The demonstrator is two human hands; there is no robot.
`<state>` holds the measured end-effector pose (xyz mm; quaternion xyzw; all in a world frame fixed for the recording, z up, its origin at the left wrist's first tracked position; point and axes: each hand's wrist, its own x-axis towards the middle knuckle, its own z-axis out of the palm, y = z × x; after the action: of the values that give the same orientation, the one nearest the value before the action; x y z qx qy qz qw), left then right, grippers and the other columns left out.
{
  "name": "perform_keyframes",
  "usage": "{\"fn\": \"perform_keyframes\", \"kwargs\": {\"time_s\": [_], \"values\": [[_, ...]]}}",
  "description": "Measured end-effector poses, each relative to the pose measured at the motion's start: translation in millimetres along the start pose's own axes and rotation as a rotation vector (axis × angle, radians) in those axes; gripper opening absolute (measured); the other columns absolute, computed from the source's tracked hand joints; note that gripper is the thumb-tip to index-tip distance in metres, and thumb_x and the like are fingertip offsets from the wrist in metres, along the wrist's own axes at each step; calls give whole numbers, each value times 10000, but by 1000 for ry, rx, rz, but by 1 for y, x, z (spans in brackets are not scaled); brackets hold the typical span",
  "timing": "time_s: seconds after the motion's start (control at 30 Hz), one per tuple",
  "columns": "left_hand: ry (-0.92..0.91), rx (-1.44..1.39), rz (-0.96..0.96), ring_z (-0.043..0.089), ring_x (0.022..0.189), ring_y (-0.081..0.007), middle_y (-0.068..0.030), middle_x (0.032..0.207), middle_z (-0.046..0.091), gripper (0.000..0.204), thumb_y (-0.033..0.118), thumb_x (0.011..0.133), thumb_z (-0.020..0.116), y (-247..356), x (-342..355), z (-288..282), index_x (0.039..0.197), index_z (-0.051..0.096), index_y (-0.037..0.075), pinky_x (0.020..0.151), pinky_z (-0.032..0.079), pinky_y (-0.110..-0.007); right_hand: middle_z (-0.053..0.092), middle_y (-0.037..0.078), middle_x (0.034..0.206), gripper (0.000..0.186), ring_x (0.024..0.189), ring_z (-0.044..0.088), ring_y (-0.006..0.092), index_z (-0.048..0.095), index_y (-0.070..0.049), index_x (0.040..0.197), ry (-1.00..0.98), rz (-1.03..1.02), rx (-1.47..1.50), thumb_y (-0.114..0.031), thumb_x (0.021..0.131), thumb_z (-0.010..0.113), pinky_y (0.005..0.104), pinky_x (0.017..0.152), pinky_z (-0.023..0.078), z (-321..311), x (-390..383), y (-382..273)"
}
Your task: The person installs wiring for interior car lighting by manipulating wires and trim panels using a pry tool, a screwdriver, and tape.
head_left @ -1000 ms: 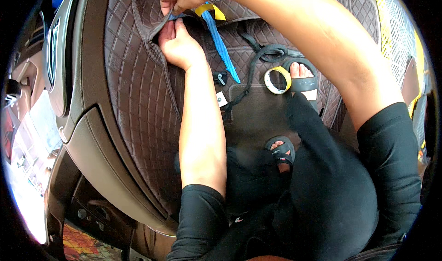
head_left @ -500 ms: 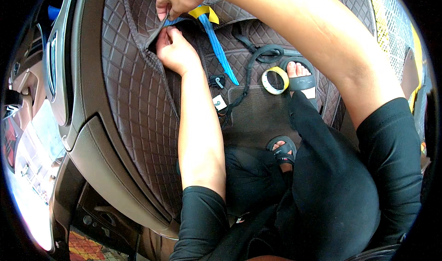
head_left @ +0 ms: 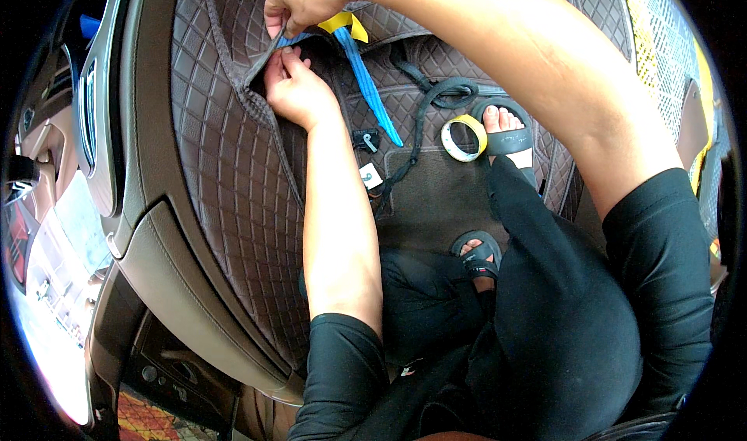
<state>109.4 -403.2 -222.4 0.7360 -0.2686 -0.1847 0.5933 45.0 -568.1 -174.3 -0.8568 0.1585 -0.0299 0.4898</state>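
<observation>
A brown quilted cover [head_left: 226, 231] lines the car's side, its border lifted into a flap. My right hand [head_left: 307, 3] pinches the upper border of this flap, fingers and thumb pressed together. Just below, my left hand [head_left: 299, 94] is closed at the same border, its fingertips partly hidden in the fold. Between the hands a bit of blue shows at the edge. A blue cloth strip [head_left: 364, 87] hangs from there over the quilted floor, with yellow tape [head_left: 342, 24] around its upper part.
A roll of yellow tape [head_left: 464, 138] stands by my sandalled foot [head_left: 510, 133]. A dark strap [head_left: 420, 122] winds over the floor near a small black clip [head_left: 366, 140] and a white square tag [head_left: 370, 176]. The brown car trim panel [head_left: 187, 293] rises at left.
My left fingers have shifted slightly at the border, the fingers a little more spread. My right hand keeps its pinch, and the blue strip hangs almost as before.
</observation>
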Motion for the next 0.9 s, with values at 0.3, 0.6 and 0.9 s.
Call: {"fn": "perform_keyframes", "kwargs": {"time_s": [0.3, 0.6, 0.9], "values": [[-24, 118, 41, 726, 860, -237, -192, 1007, 713, 261, 120, 972, 576, 5, -3, 0, 1115, 631, -92, 676, 580, -298, 737, 71, 848, 184, 794, 665, 201, 750, -82, 942, 9, 7, 25, -72, 759, 738, 351, 742, 528, 0, -3, 0], [3, 60, 76, 697, 689, -190, -175, 869, 736, 246, 120, 956, 569, 2, 2, 1, 1051, 674, -81, 602, 539, -275, 736, 77, 861, 202, 801, 666, 208, 749, -81, 964, -14, 30, 36, -61, 764, 729, 357, 745, 529, -3, -7, -7], [-8, 84, 62, 695, 685, -192, -175, 870, 740, 258, 134, 956, 560, 5, 1, 0, 1038, 673, -83, 611, 536, -275, 736, 81, 863, 211, 810, 672, 214, 751, -81, 976, -9, 20, 20, -57, 770, 715, 360, 742, 530, -5, -10, -10]]}}
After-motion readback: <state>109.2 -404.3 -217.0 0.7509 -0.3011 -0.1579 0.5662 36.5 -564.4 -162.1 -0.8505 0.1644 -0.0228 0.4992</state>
